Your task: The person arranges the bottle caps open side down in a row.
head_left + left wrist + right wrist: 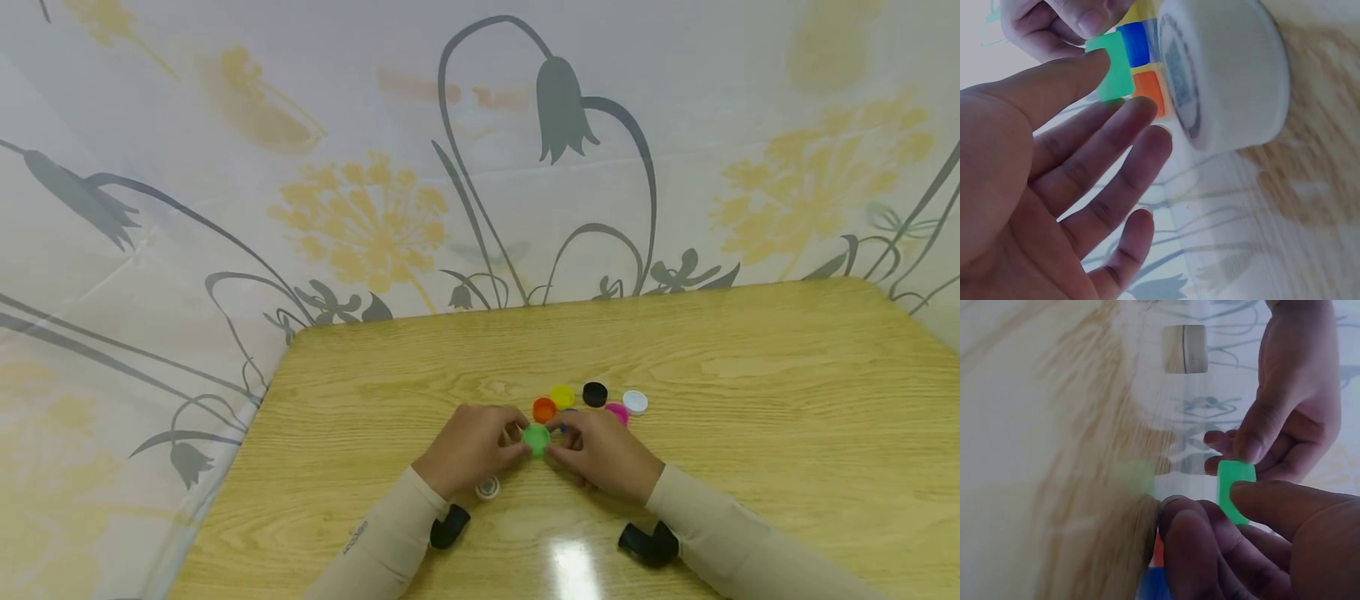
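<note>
A small green bottle cap (536, 439) is held between both hands above the table. My left hand (476, 450) pinches its left side with thumb and fingertips. From the right, my right hand (611, 458) pinches the same cap, also seen as a green block (1227, 490) in the right wrist view. The left hand's other fingers spread away from the cap in the left wrist view. Just behind the hands lie an orange cap (544, 409), a yellow cap (562, 396) and a blue cap (567, 414), the blue one partly hidden by the right hand.
Farther right are a black cap (595, 394), a magenta cap (617, 413) and a white cap (635, 402). A round white lid-like piece (487, 488) with a printed top stands beside the left wrist. Patterned cloth (495, 167) hangs behind the wooden table (360, 375).
</note>
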A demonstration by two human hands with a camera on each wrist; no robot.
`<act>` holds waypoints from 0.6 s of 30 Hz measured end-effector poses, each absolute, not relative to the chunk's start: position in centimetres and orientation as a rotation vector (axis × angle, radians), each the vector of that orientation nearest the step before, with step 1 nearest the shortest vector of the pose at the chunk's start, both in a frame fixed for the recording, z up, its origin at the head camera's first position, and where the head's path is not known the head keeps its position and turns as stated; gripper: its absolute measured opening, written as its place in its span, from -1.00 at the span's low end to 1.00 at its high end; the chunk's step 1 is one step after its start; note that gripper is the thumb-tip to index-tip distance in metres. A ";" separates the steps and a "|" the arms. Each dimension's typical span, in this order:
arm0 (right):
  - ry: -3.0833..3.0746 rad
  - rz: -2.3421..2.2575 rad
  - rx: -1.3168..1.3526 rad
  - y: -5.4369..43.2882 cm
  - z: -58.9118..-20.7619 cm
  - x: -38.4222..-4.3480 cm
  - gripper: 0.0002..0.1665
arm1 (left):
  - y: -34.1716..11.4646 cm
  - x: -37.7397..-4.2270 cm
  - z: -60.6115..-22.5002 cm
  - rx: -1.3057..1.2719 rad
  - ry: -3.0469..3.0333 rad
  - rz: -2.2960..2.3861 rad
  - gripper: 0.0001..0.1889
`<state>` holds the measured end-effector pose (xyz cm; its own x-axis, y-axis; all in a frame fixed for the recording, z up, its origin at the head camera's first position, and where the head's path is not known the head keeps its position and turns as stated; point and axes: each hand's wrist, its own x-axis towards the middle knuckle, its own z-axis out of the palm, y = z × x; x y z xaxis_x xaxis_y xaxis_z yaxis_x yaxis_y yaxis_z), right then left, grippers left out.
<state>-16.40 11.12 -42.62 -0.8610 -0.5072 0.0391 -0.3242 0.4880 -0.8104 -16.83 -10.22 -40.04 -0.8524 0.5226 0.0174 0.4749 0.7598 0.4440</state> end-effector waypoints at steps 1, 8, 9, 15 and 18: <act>2.525 -1.331 -0.719 11.1 -42.6 -16.4 -0.67 | -10.3 -16.9 -40.0 0.808 2.846 0.685 -0.75; 2.476 -1.460 -0.721 11.2 -42.6 -16.3 -0.68 | -10.5 -16.7 -39.6 0.820 2.858 0.760 -0.73; 2.467 -1.472 -0.717 11.2 -42.5 -16.3 -0.68 | -10.5 -16.7 -39.6 0.815 2.857 0.773 -0.73; 2.391 -1.550 -0.664 11.5 -42.3 -16.4 -0.58 | -10.5 -16.7 -39.3 0.779 2.842 0.827 -0.73; 2.359 -1.581 -0.623 11.6 -42.4 -16.5 -0.55 | -10.5 -16.7 -39.4 0.765 2.834 0.854 -0.73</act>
